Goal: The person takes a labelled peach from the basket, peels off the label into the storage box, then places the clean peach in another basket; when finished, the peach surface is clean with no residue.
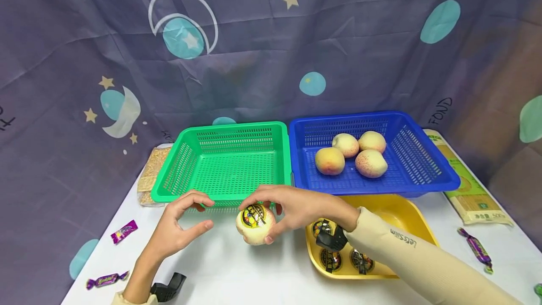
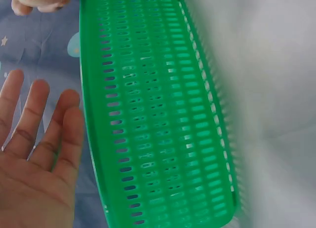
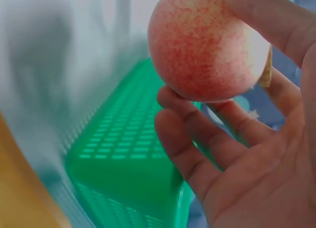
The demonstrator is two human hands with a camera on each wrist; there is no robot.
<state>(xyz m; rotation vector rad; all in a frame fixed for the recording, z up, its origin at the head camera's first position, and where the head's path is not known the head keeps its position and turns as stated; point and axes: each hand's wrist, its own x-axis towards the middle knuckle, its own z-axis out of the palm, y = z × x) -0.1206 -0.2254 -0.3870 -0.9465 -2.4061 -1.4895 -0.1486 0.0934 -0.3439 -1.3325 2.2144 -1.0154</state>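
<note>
My right hand [image 1: 292, 205] grips a pale peach [image 1: 256, 230] between thumb and fingers, just in front of the green basket [image 1: 220, 200]. A black and yellow round sticker [image 1: 253, 215] is on the peach's upper side. In the right wrist view the peach [image 3: 202, 50] shows a red-speckled skin, with the thumb on top and fingertips below. To its left, my left hand [image 1: 175, 227] is held with thumb and fingers apart and nothing between them. The left wrist view shows that hand [image 2: 42, 154] with fingers extended beside the basket wall [image 2: 153, 104].
Several peaches [image 1: 330, 161] lie in the blue basket [image 1: 423, 182]. A yellow tray [image 1: 417, 229] in front holds several round black stickers [image 1: 330, 260]. Wrapped candies [image 1: 107, 280] lie left and right. A noodle pack [image 1: 470, 187] and a grain bag [image 1: 151, 173] flank the baskets.
</note>
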